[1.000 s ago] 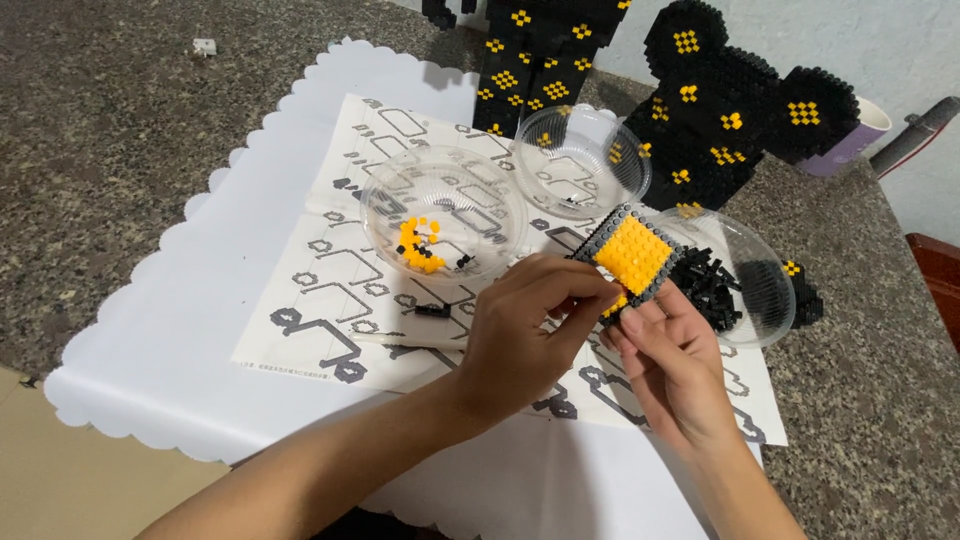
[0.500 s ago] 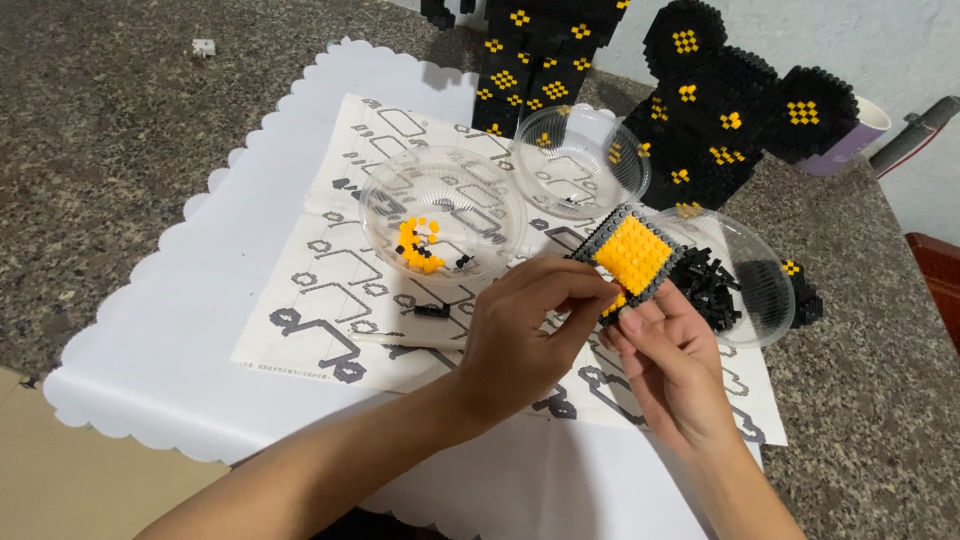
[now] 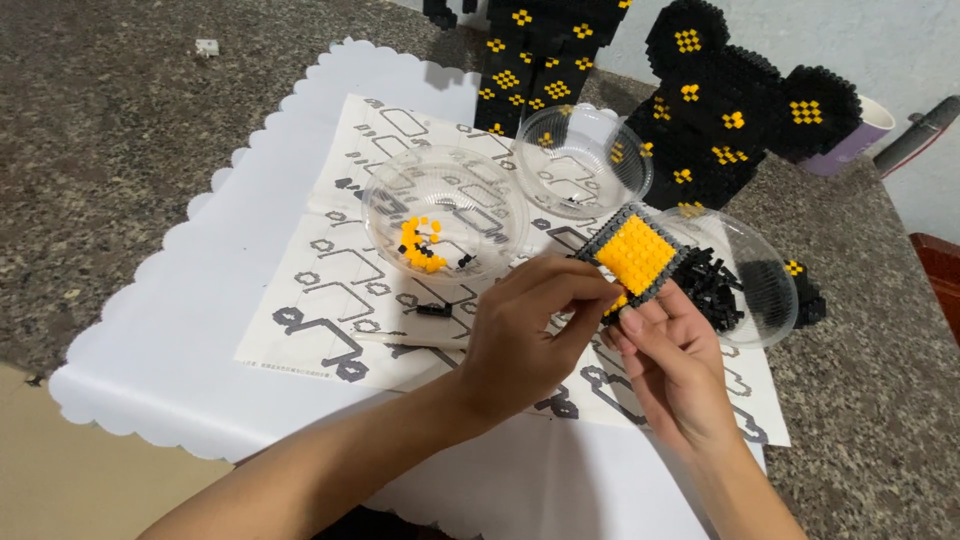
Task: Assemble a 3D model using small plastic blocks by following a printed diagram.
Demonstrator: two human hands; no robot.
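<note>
Granite counter (image 3: 120,150): both hands' fingers (image 3: 590,290) pinch yellow block square (image 3: 635,255).

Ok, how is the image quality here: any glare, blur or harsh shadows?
Head view: even, soft light; faint glare on the clear bowl rims; left hand and right hand sharp, casting soft shadows on the instruction sheet; yellow block panel crisp; no distortion evident.

Counter stock, counted by kind

Clear plastic bowls: three (image 3: 445,215) (image 3: 580,165) (image 3: 745,275). Hands: two (image 3: 525,335) (image 3: 675,365). Yellow-and-black brick panel: one (image 3: 635,255). Printed instruction sheet: one (image 3: 330,290). White scalloped mat: one (image 3: 180,340). Purple cup: one (image 3: 850,145).
</note>
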